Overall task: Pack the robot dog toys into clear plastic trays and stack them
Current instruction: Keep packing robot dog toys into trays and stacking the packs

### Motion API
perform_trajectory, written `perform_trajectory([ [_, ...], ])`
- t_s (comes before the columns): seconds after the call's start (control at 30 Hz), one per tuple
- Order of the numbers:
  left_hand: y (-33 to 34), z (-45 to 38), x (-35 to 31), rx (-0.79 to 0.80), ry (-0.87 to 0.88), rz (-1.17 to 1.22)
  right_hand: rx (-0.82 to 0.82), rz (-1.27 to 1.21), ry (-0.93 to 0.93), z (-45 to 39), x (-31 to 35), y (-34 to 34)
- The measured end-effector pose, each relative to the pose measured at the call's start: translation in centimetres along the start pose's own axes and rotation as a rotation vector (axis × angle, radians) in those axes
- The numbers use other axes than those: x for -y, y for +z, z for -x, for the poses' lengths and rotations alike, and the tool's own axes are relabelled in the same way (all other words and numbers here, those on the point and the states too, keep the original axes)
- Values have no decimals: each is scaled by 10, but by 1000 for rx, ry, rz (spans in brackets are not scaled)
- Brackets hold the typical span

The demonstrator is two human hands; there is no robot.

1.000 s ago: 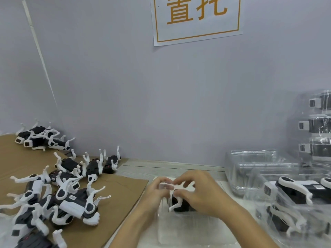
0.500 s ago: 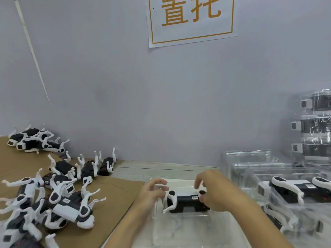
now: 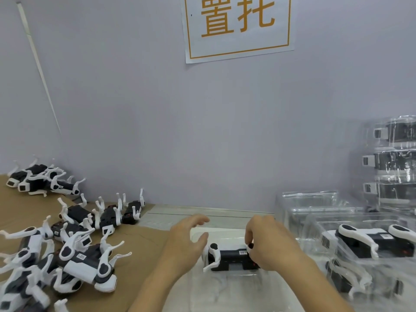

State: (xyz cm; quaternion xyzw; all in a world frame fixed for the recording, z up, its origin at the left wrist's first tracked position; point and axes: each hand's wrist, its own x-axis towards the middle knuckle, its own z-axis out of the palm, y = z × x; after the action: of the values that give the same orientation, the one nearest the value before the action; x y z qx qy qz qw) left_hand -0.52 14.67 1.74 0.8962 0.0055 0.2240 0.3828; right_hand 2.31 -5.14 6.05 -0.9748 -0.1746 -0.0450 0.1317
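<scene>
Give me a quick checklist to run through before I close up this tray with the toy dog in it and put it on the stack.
1. Toy dog lying in the clear tray: ok.
2. Legs folded inside the tray outline: cannot tell, the right hand covers one end.
3. Right hand holds the dog: ok, fingers curled on its right end.
4. Left hand free: ok, open and off the dog.
5. Stack of packed trays within view at right: ok.
6. Tray fully seated on the table: cannot tell.
</scene>
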Motion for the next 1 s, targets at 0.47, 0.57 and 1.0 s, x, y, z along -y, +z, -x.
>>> perform_trajectory([
  [0.47,14,11,-41,508,84,-463,9,-114,-15,-3,-8,-2],
  [0.57,11,13,-42,498,123,-470,32,-180,-41,-6,-13,-5],
  [1.0,2,9,-39,217,170,-578,-364,-503,-73,-17,-29,-24],
])
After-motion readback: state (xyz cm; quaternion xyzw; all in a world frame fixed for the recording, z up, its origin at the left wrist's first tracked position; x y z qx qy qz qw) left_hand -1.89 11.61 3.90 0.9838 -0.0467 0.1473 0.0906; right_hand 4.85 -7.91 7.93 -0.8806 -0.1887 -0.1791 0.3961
